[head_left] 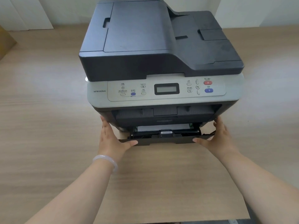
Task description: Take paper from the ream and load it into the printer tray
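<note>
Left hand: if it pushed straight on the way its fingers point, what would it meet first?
The left hand points along the printer's lower left side; it likely slides past that corner, though depth is unclear.

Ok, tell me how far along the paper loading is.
Done: the paper tray sits partly out of the printer, with white paper showing inside. In hand: the left hand and right hand grip the tray's front corners. Whether it is going in or coming out cannot be told. No ream is in view, so seating the tray looks like what remains.

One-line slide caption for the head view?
Both hands, left and right, grip the printer paper tray, partly out.
</note>
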